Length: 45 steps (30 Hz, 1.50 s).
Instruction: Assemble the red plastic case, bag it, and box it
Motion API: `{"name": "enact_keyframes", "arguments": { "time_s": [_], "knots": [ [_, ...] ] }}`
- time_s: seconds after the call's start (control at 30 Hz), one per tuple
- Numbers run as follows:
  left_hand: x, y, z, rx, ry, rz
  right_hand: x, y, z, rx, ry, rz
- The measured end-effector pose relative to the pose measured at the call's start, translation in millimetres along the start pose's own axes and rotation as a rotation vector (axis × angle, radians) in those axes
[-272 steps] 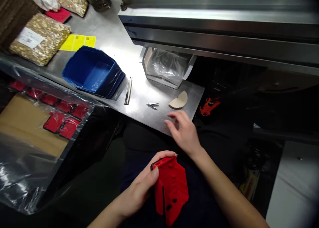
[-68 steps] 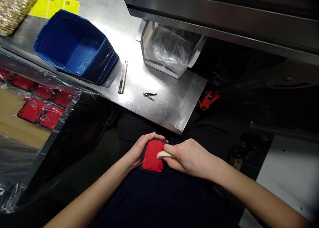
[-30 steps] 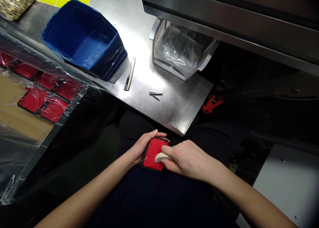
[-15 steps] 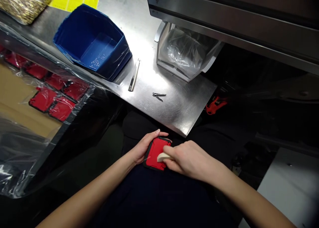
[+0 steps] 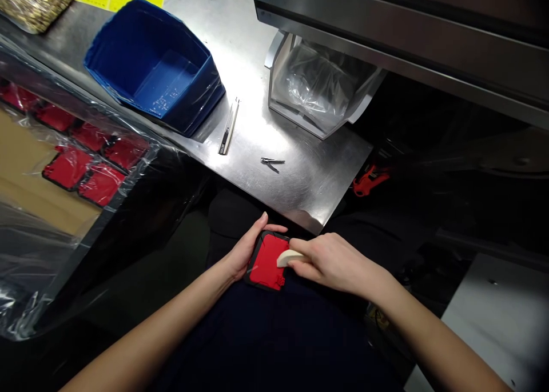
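A small red piece with a black rim [image 5: 266,263] lies on my lap, below the front edge of the steel table [image 5: 300,180]. My left hand [image 5: 245,249] grips its left side, thumb over the top edge. My right hand [image 5: 332,263] holds a cream-coloured curved scraper [image 5: 288,259] and presses its tip onto the red face near the upper right corner.
On the table stand a blue bin [image 5: 156,80], a metal holder lined with clear plastic [image 5: 319,86], a slim metal tool [image 5: 228,128] and small clippers [image 5: 271,163]. A plastic-lined box with several red pieces [image 5: 86,158] sits at my left. An orange tool [image 5: 369,179] lies beyond the table corner.
The red piece and both hands have stayed on my lap. The scraper tip has slid slightly up and right across the red face. The view has shifted a little.
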State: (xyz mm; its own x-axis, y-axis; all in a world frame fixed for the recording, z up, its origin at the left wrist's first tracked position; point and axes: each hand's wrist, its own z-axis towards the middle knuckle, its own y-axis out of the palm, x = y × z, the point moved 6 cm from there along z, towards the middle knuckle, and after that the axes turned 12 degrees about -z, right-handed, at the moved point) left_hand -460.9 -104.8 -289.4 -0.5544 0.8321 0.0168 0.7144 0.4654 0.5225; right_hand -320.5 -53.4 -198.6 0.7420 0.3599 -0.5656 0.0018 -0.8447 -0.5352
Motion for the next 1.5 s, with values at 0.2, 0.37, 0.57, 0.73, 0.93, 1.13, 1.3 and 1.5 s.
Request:
{"name": "enact_keyframes", "arguments": {
  "time_s": [0.2, 0.37, 0.57, 0.73, 0.93, 1.13, 1.3, 1.5],
  "knots": [
    [0.5, -1.6, 1.2, -0.002, 0.005, 0.023, -0.2, 0.8, -2.4, -0.008, -0.014, -0.025],
    [0.6, -2.1, 1.5, -0.004, -0.009, 0.024, -1.7, 1.1, 0.6, -0.012, -0.003, -0.014],
    [1.1, 1.7, -0.6, -0.015, -0.031, 0.008, -1.3, 1.6, 0.8, 0.010, 0.001, -0.004],
    [2.0, 3.0, 0.6, -0.028, -0.036, -0.011, -5.1, 5.0, 1.3, 0.018, -0.008, 0.006],
    [1.8, 2.8, 1.1, -0.030, -0.038, -0.006, -4.8, 9.2, -4.1, 0.034, 0.047, 0.018],
    [2.2, 1.5, 2.1, -0.010, -0.046, -0.005, -3.9, 7.8, -4.6, 0.060, 0.081, -0.041],
    [2.8, 1.8, 4.9, -0.011, -0.056, -0.018, -13.6, 15.8, -3.3, 0.051, 0.100, -0.046],
    [5.8, 2.5, 2.3, -0.025, -0.090, -0.053, 25.3, -16.0, -6.6, 0.344, 0.281, 0.215]
  ]
}}
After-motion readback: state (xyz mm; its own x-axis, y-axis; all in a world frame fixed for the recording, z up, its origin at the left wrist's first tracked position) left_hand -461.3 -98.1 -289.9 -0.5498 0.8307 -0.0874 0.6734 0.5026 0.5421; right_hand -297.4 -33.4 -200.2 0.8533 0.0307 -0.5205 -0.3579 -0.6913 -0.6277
